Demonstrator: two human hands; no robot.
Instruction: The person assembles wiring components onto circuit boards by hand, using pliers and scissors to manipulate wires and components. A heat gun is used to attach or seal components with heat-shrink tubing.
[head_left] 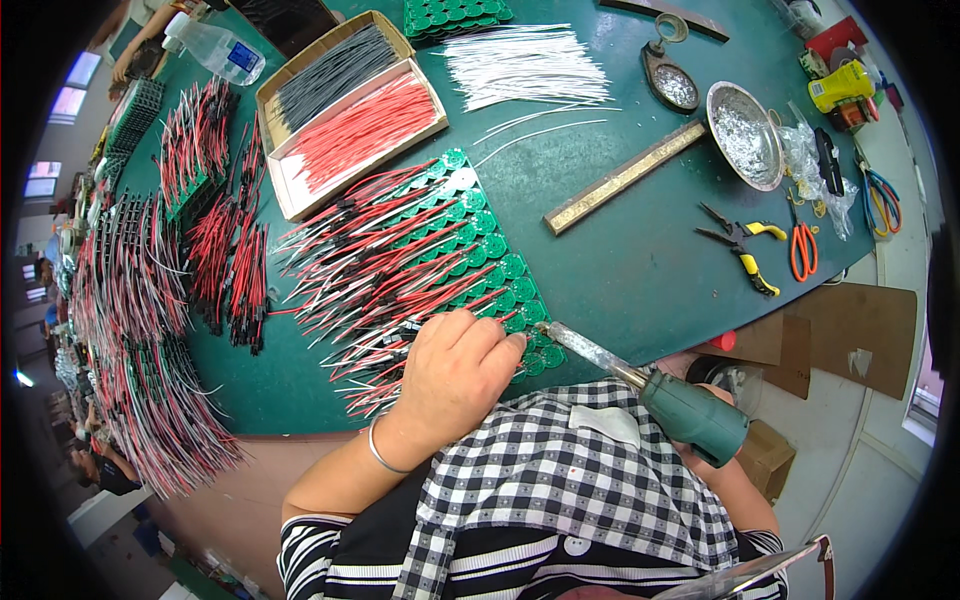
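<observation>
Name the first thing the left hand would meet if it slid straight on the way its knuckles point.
Probably the green round circuit boards with red and black wires; the left hand already rests on them.

The green bench (620, 270) carries a cardboard box (345, 110) with two compartments: dark wires (335, 65) in the far one, red wires (362, 130) in the near one. A loose bundle of white wires (525, 65) lies beside the box. A brass-coloured bar (625, 177) lies at a slant near mid-bench. A round metal dish (745, 135) and a smaller oval dish (670, 85) stand beyond it. Yellow-handled pliers (745, 245) and orange-handled scissors (802, 250) lie near the right edge. A plastic bottle (215, 45) lies at far left. Finished red-and-black wired assemblies (150, 330) are piled along the left side.
</observation>
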